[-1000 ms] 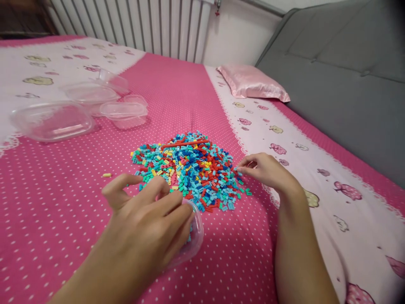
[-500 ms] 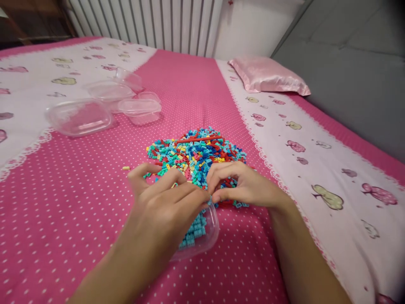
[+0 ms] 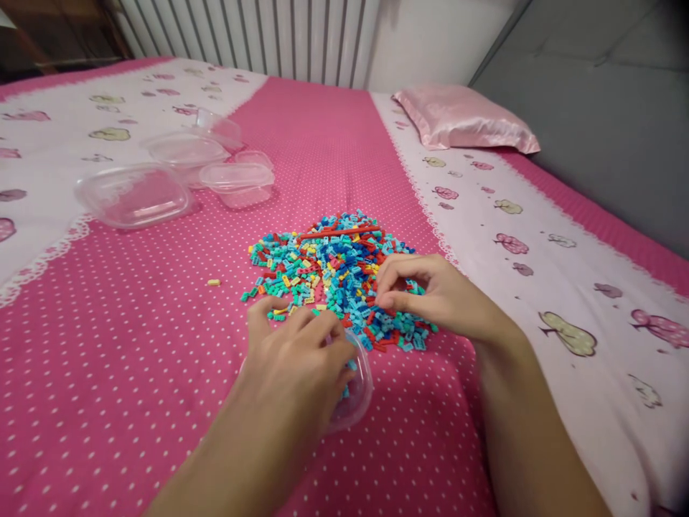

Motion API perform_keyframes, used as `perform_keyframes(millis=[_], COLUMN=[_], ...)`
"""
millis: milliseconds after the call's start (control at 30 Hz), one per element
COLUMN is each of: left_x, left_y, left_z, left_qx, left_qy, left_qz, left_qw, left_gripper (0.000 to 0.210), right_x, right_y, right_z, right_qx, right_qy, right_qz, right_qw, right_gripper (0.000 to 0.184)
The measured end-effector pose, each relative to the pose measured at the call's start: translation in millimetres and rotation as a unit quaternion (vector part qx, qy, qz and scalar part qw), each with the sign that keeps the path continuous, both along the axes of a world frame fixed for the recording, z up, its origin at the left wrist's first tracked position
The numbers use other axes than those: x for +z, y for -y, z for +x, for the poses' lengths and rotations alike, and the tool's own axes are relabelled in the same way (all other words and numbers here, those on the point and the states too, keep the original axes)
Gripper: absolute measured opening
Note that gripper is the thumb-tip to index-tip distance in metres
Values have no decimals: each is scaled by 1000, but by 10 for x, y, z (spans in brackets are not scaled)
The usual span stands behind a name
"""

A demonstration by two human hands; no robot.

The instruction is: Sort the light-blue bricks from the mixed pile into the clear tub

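My left hand (image 3: 301,359) arches over a small clear plastic container (image 3: 366,391), its fingers curled down and its fingertips partly hidden. Beneath the hand, a few light-blue toy bricks (image 3: 346,391) show inside the container. Just beyond lies a heaped pile of tiny toy building bricks (image 3: 344,276) in blue, teal, red and yellow. Over the pile's right side my right hand (image 3: 420,291) is closed, thumb and fingers together. Whatever those fingertips hold is too small to make out. A long thin red piece (image 3: 339,233) rests on top of the pile.
Several clear plastic containers (image 3: 137,197) lie at the upper left of the pink dotted bedspread (image 3: 134,345). A single yellow brick (image 3: 214,282) sits apart, left of the pile. A pink pillow (image 3: 466,118) lies by the grey headboard (image 3: 603,122), and a white radiator (image 3: 258,39) stands behind.
My hands have come apart from where they met above the container. The right moved away over the pile; the left shifted slightly, its fingers now lower over the container.
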State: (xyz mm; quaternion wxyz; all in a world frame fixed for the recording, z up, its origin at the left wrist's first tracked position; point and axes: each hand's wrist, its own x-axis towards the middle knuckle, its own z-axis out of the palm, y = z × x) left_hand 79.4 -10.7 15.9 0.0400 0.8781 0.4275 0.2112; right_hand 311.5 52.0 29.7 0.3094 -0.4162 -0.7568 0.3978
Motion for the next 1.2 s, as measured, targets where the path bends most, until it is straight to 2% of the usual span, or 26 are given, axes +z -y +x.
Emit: perform_keyframes(millis=[100,233,333,400,500,633,733,833,900,1033,1100,1200], left_x=[-77,-165,-156,-112,-59,-105,-153,-168,-173,-146,-90,26], left_y=[17,16,-2,-22,-53,-78,-84,-80,-73,-71,-79,-95], left_z=[46,72,48,20,-17,-39,-46,-49,-47,-66,-95,-139], left_qx=[15,50,33,16,-19,-13,-10,-15,-18,-25,-38,-54], left_qy=[-39,-30,-15,2,-8,-30,-16,-1,-1,-1,-2,-6], left_qz=[-6,-2,15,21,-17,-50,-44,-29,-24,-15,-14,-3], left_qw=[999,998,999,1000,1000,998,999,999,1000,1000,999,999], left_gripper=[17,14,17,24,34,42,41,35,34,38,36,31], right_x=[29,82,106,100,57,-21,-63,-103,-134,-196,-227,-267], right_y=[10,29,29,19,-15,-73,-99,-110,-116,-129,-134,-126], right_z=[49,106,182,252,367,465,498,533,548,498,433,327], right_qx=[6,2,-23,-50,-127,-200,-227,-264,-269,-230,-222,-249], right_qy=[17,38,33,39,65,86,113,177,214,242,261,302], right_qz=[-4,-4,3,13,34,40,25,0,-12,-22,-21,-9], right_qw=[1000,999,999,998,989,975,967,948,939,942,939,920], right_gripper=[25,23,22,21,22,25,26,19,13,13,12,12])
